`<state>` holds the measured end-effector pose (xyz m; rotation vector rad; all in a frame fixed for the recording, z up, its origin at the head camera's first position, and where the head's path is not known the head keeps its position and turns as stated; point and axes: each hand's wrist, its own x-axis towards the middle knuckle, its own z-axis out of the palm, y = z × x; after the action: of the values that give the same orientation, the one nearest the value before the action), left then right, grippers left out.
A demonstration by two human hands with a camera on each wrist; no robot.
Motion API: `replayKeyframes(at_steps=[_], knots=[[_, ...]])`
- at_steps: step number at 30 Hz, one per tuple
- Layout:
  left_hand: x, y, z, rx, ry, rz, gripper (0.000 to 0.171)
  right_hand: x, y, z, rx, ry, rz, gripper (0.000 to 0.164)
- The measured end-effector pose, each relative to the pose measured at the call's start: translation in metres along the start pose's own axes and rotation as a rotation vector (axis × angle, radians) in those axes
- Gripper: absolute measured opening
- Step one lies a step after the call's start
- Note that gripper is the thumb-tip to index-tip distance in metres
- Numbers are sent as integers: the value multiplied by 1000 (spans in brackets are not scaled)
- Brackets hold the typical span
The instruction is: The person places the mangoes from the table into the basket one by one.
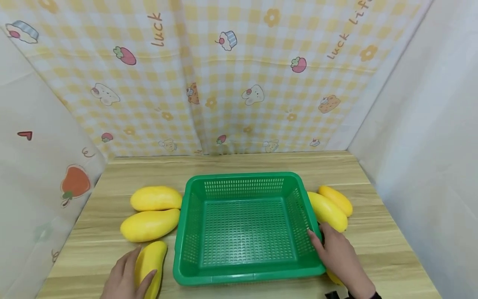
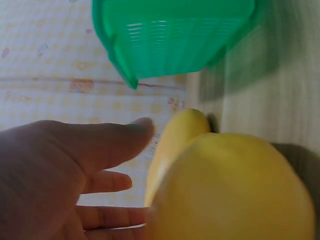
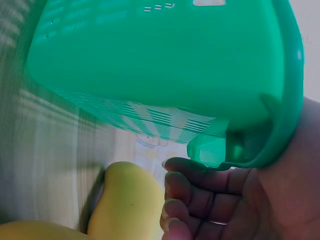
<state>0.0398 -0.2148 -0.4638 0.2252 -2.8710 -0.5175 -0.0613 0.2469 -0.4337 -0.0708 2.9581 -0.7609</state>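
A green plastic basket [image 1: 248, 228] with slotted walls stands on the table, nothing in it. My right hand [image 1: 337, 253] grips its right rim, thumb over the inner side and fingers outside below the rim, as the right wrist view also shows. At the lower left, my left hand [image 1: 125, 276] lies at a yellow mango [image 1: 151, 265], thumb on one side and fingers on the other. In the left wrist view its thumb and fingers look straight beside the big near mango [image 2: 235, 190], with a gap at the thumb.
Two more mangoes [image 1: 149, 225] lie left of the basket. On the right are two mangoes [image 1: 328, 211] close to its wall, and another mango [image 1: 333, 277] partly hidden under my right hand. A checked cloth [image 1: 239, 120] hangs behind the wooden table [image 1: 231, 162]; white cloth hangs at both sides.
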Motion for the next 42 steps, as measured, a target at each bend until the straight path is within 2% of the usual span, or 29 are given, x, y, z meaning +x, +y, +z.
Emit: replayKeyframes(at_steps=[4,8,12,14,22,29,35,37,42], knots=[[-2,-7,6,18,-84,-31,79,2,-1,1,-5,-18,14,32],[0,-9,8,31,-225,-109,87,3,-3,-1,-27,-40,13,27],[1,-9,8,66,-357,-134,98,5,-6,-4,-84,-52,6,25],[0,-9,10,80,-387,-144,100,6,-6,-6,-106,-53,2,25],[-4,-14,18,96,-350,-232,97,6,-7,-5,-93,-85,28,26],[2,-21,18,102,-404,-253,93,5,-8,-4,-80,-90,39,26],[9,-25,10,106,-458,-265,90,5,-8,-2,-83,-75,38,24],[10,-24,6,113,-435,-270,90,5,-8,-1,-82,-75,40,24],[18,-15,-13,128,-288,-260,89,3,-8,-2,-77,-84,52,25]])
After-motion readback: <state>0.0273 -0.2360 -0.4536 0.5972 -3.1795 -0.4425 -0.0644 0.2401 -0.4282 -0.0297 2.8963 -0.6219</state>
